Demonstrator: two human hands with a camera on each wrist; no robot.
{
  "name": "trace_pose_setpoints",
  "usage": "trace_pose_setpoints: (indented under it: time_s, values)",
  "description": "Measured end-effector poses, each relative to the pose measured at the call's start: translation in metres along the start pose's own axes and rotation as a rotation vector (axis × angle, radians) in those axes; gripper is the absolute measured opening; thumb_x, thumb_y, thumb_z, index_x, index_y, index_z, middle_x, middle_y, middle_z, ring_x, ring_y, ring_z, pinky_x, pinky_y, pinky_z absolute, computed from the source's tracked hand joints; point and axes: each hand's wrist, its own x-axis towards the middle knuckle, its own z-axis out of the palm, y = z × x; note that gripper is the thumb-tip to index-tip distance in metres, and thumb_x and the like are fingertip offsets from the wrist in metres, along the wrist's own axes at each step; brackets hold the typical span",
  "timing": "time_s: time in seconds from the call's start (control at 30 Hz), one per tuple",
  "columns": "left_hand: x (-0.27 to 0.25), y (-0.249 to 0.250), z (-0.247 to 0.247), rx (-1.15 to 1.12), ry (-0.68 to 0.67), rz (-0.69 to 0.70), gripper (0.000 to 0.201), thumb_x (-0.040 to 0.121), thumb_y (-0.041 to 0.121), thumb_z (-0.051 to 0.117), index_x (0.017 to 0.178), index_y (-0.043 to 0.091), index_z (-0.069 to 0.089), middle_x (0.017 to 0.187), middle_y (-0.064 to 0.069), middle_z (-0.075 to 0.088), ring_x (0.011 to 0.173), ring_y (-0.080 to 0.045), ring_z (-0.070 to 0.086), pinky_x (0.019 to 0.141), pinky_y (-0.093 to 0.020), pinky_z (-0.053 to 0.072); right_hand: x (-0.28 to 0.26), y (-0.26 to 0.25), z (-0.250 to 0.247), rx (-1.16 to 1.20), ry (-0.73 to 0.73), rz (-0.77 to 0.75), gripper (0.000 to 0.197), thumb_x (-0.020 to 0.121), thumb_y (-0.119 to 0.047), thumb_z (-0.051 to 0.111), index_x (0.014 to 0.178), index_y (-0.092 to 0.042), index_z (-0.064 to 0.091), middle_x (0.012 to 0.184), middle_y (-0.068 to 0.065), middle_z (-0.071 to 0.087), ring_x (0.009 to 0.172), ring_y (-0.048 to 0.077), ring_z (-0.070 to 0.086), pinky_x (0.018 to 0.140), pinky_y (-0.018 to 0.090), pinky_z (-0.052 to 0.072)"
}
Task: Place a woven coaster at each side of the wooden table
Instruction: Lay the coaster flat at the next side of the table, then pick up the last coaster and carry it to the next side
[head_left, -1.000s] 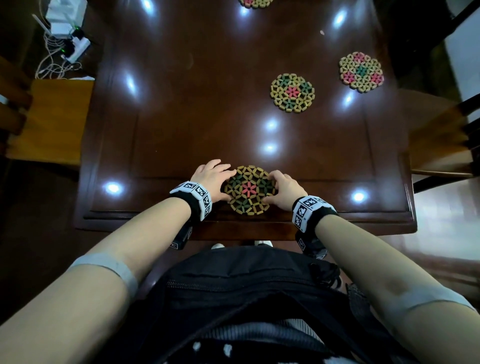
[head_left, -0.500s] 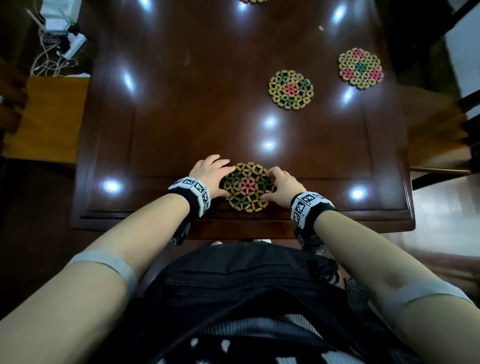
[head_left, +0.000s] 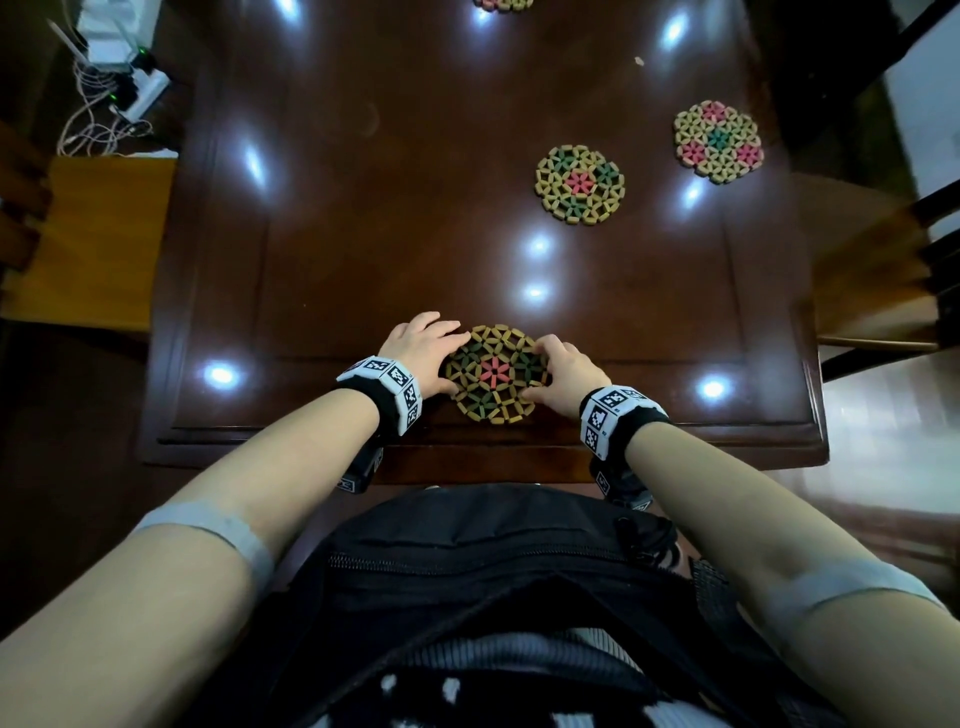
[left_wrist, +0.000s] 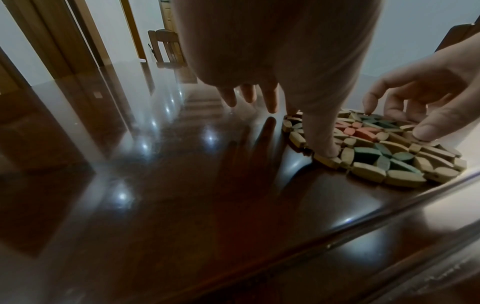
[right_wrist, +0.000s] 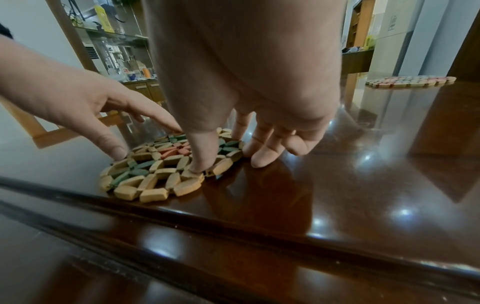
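Observation:
A round woven coaster (head_left: 493, 371) (left_wrist: 376, 152) (right_wrist: 150, 179) with a pink centre lies flat near the front edge of the dark wooden table (head_left: 363, 234). My left hand (head_left: 421, 348) (left_wrist: 298, 129) (right_wrist: 145, 142) touches its left rim with thumb and index, the other fingers straight over the table. My right hand (head_left: 561, 369) (left_wrist: 397, 121) (right_wrist: 228, 162) presses its thumb on the right rim, its fingers resting beside the coaster. A second coaster (head_left: 579, 184) lies right of centre. A third coaster (head_left: 719, 140) (right_wrist: 410, 81) lies near the right edge. A fourth coaster (head_left: 501, 4) lies at the far edge, cut off.
A yellow chair seat (head_left: 88, 234) stands at the table's left and a wooden chair (head_left: 872, 270) at its right. A power strip with cables (head_left: 119, 88) lies on the floor at the far left. A black bag (head_left: 493, 571) hangs at my waist.
Both hands stay on the front coaster, which remains flat in place. Only the head view has shifted slightly.

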Motion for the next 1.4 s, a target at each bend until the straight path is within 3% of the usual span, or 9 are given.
trace_pose_setpoints:
  time_s: [0.2, 0.3, 0.47, 0.6, 0.8, 1.0, 1.17, 1.27, 1.4]
  values:
    - [0.002, -0.003, 0.001, -0.005, 0.013, 0.021, 0.084, 0.080, 0.051, 0.066, 0.150, 0.028, 0.025, 0.159, 0.004, 0.020, 0.148, -0.021, 0.008, 0.117, -0.043, 0.017, 0.001, 0.000, -0.001, 0.029, -0.023, 0.001, 0.062, 0.076, -0.037, 0.076, 0.126, -0.026, 0.040, 0.129, 0.005, 0.052, 0.116, 0.027, 0.056, 0.093, 0.048, 0.053]
    - [0.004, -0.006, 0.001, -0.101, 0.022, 0.001, 0.084, 0.078, 0.054, 0.066, 0.148, 0.029, 0.028, 0.158, 0.006, 0.022, 0.147, -0.020, 0.012, 0.117, -0.044, 0.017, 0.002, 0.001, -0.003, 0.084, -0.013, 0.006, 0.064, 0.075, -0.037, 0.078, 0.127, -0.024, 0.043, 0.125, 0.004, 0.049, 0.109, 0.022, 0.056, 0.093, 0.041, 0.052]
    - [0.022, -0.019, -0.013, -0.313, 0.199, -0.124, 0.051, 0.090, 0.048, 0.053, 0.135, 0.025, 0.049, 0.147, 0.004, 0.045, 0.138, -0.025, 0.033, 0.110, -0.042, 0.030, 0.009, 0.014, -0.014, 0.328, 0.125, 0.035, 0.056, 0.077, -0.028, 0.077, 0.124, -0.013, 0.051, 0.118, 0.005, 0.045, 0.102, 0.015, 0.048, 0.096, 0.027, 0.041]
    - [0.055, -0.014, -0.037, -0.388, 0.206, -0.218, 0.042, 0.094, 0.039, 0.050, 0.132, 0.022, 0.052, 0.140, -0.001, 0.053, 0.132, -0.028, 0.040, 0.104, -0.042, 0.039, 0.036, 0.029, -0.042, 0.380, 0.199, 0.111, 0.052, 0.083, -0.027, 0.069, 0.130, -0.012, 0.052, 0.132, 0.012, 0.046, 0.119, 0.026, 0.053, 0.106, 0.036, 0.042]
    - [0.126, 0.010, -0.079, -0.433, 0.183, -0.265, 0.045, 0.094, 0.039, 0.049, 0.135, 0.022, 0.048, 0.139, -0.003, 0.052, 0.132, -0.028, 0.040, 0.103, -0.042, 0.038, 0.101, 0.044, -0.110, 0.178, 0.224, 0.094, 0.060, 0.089, -0.034, 0.058, 0.144, -0.021, 0.038, 0.149, 0.007, 0.033, 0.136, 0.033, 0.031, 0.109, 0.043, 0.033]
    - [0.197, 0.023, -0.106, -0.618, 0.223, -0.361, 0.056, 0.089, 0.043, 0.057, 0.137, 0.017, 0.046, 0.138, -0.007, 0.054, 0.128, -0.026, 0.049, 0.108, -0.039, 0.040, 0.167, 0.038, -0.155, 0.177, 0.314, 0.105, 0.065, 0.086, -0.042, 0.059, 0.143, -0.018, 0.036, 0.150, 0.009, 0.033, 0.135, 0.035, 0.033, 0.108, 0.046, 0.033]
    - [0.239, 0.038, -0.121, -0.287, 0.239, -0.429, 0.080, 0.083, 0.059, 0.055, 0.143, 0.011, 0.034, 0.148, -0.009, 0.039, 0.137, -0.030, 0.031, 0.108, -0.044, 0.031, 0.204, 0.033, -0.171, 0.258, 0.324, 0.270, 0.077, 0.085, -0.047, 0.061, 0.146, -0.012, 0.028, 0.151, 0.010, 0.030, 0.136, 0.035, 0.030, 0.108, 0.049, 0.029]
    - [0.255, 0.044, -0.114, -0.242, 0.212, -0.394, 0.087, 0.081, 0.061, 0.057, 0.147, 0.013, 0.027, 0.154, -0.007, 0.026, 0.142, -0.029, 0.021, 0.112, -0.044, 0.025, 0.218, 0.029, -0.176, 0.253, 0.262, 0.280, 0.071, 0.083, -0.043, 0.066, 0.139, -0.012, 0.036, 0.146, 0.011, 0.032, 0.133, 0.035, 0.032, 0.108, 0.048, 0.032]
    - [0.257, 0.047, -0.108, -0.272, 0.275, -0.329, 0.078, 0.079, 0.053, 0.066, 0.142, 0.019, 0.035, 0.148, -0.002, 0.034, 0.139, -0.027, 0.024, 0.111, -0.042, 0.025, 0.225, 0.031, -0.178, 0.361, 0.262, 0.296, 0.058, 0.078, -0.035, 0.071, 0.126, -0.013, 0.047, 0.136, 0.011, 0.042, 0.128, 0.031, 0.039, 0.106, 0.044, 0.037]
